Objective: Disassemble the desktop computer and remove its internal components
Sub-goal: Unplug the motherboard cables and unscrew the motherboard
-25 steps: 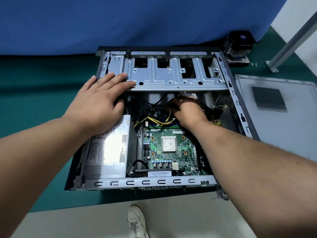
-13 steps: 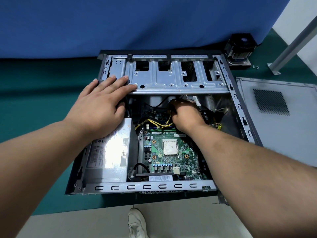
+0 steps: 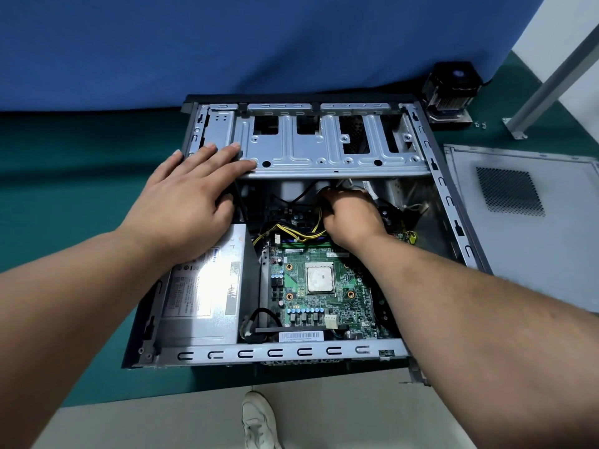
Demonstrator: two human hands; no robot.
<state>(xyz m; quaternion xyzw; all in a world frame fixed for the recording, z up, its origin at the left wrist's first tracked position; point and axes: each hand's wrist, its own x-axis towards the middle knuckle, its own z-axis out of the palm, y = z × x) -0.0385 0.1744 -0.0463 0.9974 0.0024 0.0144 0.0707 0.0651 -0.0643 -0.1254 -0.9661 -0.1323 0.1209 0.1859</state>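
Green mat is carrying one open grey steel computer case (image 3: 330, 351), long axis pointing away; my left hand (image 3: 191, 202) is pressing flat on its drive cage (image 3: 324, 153); my right hand (image 3: 351, 213) is reaching among cables, grip untellable.

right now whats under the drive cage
Under the drive cage, the right hand reaches among cables; what its fingers hold is hidden.
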